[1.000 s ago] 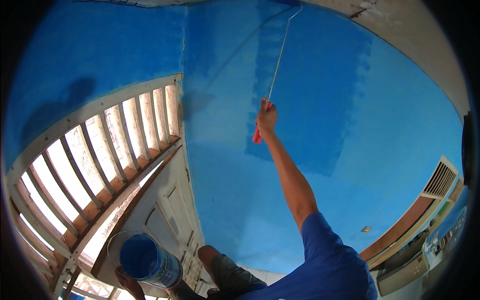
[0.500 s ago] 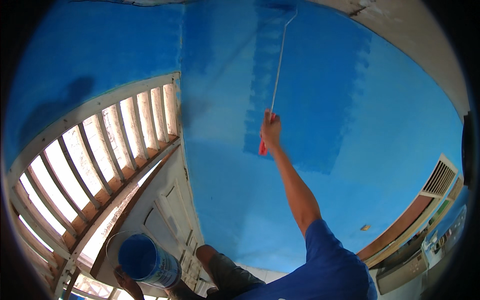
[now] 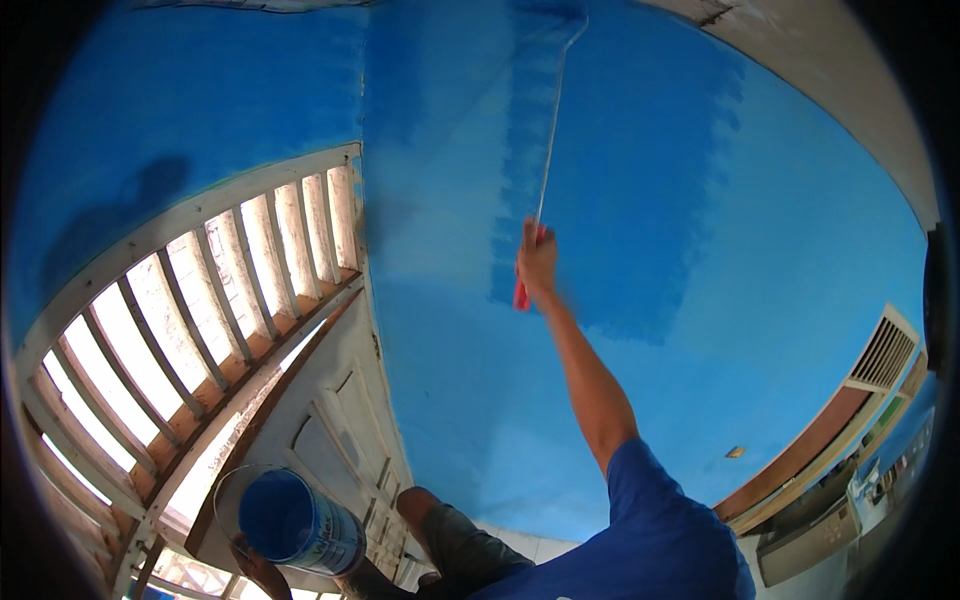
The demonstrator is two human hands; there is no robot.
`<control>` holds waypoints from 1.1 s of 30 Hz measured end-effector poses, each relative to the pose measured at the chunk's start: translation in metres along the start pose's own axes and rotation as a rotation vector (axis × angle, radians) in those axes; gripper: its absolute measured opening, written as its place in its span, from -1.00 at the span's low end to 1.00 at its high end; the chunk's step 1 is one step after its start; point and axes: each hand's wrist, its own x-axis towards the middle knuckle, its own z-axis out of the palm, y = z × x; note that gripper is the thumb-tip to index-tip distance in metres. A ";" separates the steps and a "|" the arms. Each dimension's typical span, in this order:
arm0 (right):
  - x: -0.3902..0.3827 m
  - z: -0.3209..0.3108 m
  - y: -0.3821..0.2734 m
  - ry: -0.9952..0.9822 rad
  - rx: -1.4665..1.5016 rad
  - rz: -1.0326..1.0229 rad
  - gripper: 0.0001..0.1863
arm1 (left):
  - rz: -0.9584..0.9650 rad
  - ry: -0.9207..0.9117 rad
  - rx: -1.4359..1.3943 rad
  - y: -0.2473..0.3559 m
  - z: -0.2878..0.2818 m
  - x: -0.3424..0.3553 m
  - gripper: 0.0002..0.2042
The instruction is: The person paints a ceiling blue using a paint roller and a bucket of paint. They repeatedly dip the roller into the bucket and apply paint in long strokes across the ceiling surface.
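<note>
Gripping the roller point(image 3: 553, 120) by its red handle, my right hand point(image 3: 537, 262) is closed tight; long, light, whippy; left hand point(image 3: 262, 572) under the bucket point(image 3: 290, 522), grip unclear.

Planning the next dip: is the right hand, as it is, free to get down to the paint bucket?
Probably not at once: the right hand grips the roller pole overhead, while the paint bucket sits low in the left hand.

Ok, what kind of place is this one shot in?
Likely a room in a house being repainted: a blue wall with a darker, fresh-looking patch, a white panelled door under a slatted transom, and an open paint bucket.
</note>
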 end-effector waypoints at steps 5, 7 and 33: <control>-0.057 -0.017 0.063 0.054 -0.049 -0.028 -0.52 | 0.052 0.031 0.083 -0.004 0.003 -0.001 -0.65; -0.053 -0.021 0.071 0.067 -0.073 -0.052 -0.52 | 0.068 -0.023 0.129 -0.003 0.002 0.001 -0.64; 0.015 0.025 -0.004 0.022 -0.041 -0.049 -0.48 | 0.014 -0.053 0.093 0.042 0.015 -0.005 -0.66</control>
